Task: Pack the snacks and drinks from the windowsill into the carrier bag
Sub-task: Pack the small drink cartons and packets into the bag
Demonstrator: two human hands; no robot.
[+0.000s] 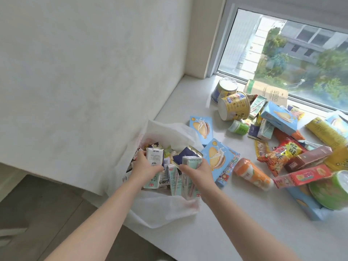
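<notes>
A white carrier bag (pixel 165 210) lies open at the left end of the windowsill (pixel 216 232), holding several cartons and packets. My left hand (pixel 146 166) grips a pale green drink carton (pixel 154 157) upright inside the bag. My right hand (pixel 197 173) grips a second pale green carton (pixel 189 178) over the bag's mouth. Blue biscuit boxes (pixel 215 157) lie just right of the bag. An orange bottle (pixel 253 174) lies on its side beyond them.
Snacks crowd the sill's right half: yellow tubs (pixel 234 106), a red crisp packet (pixel 278 155), red boxes (pixel 305 176), a green tub (pixel 331 191), a small green bottle (pixel 238 127). The window (pixel 293 53) runs behind. The floor (pixel 37 204) drops away left.
</notes>
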